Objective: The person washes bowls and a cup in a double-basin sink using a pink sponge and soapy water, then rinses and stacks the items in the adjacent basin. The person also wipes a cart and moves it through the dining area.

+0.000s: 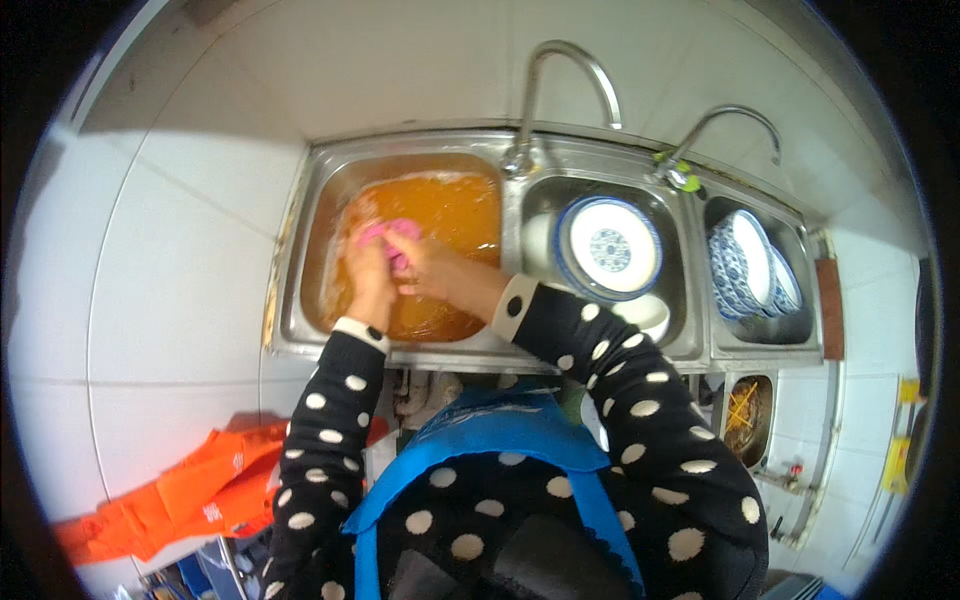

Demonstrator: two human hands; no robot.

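Observation:
A bunched pink cloth (401, 234) is squeezed between my two hands above the left sink basin (322, 225). My left hand (369, 262) grips it from the left side, and my right hand (431, 266) holds it from the right, both slightly blurred. Orange-brown water (450, 206) with some foam along its edge fills much of that basin. Right beside it, the middle basin (679, 247) holds stacked blue-rimmed white plates (611, 244) and a white bowl (645, 313). In the right basin (780, 330), blue-patterned bowls (739, 262) lean on their sides.
Two curved faucets stand behind the basins, one (532, 97) at the left-middle divider, another (697, 135) farther right. Green leaf scraps (690, 180) lie by the second. An orange garment or bag (195, 480) is at lower left. Below right sits a metal container (761, 442) with yellow sticks.

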